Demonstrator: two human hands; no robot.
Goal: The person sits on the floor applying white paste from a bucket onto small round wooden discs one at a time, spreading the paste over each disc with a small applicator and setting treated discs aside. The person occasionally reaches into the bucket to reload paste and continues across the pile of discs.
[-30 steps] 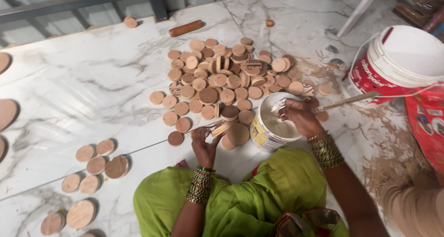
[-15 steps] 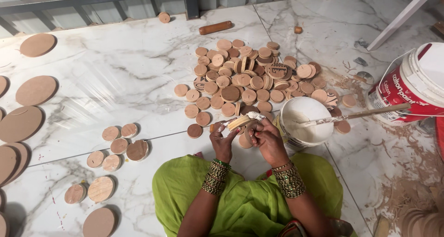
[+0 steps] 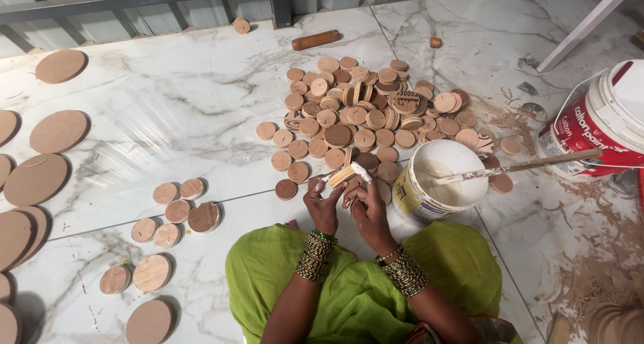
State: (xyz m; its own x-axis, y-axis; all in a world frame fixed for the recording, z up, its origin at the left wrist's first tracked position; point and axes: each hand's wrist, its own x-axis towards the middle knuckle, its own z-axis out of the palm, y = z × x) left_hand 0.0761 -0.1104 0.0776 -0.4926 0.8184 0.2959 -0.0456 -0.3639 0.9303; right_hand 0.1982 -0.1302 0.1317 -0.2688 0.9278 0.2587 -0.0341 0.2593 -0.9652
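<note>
My left hand (image 3: 324,203) and my right hand (image 3: 365,208) are close together over the white marble floor, both gripping a small stack of round wooden discs (image 3: 343,175) with white paste on its edge. Just right of my hands stands a small white tub of white paste (image 3: 439,179) with a wooden stick (image 3: 516,166) resting across its rim. Beyond my hands lies a big heap of small wooden discs (image 3: 365,119). Both wrists wear bangles, and green cloth covers my lap (image 3: 355,283).
A large red and white paint bucket (image 3: 600,122) stands at the right. Several small discs (image 3: 178,213) lie at the left, and larger wooden discs (image 3: 40,169) line the far left edge. A wooden roller (image 3: 315,40) lies at the back. Sawdust (image 3: 597,263) covers the floor at the right.
My right hand has left the paste tub and joined my left hand on the disc stack. The stick now rests across the tub. The view has shifted left.
</note>
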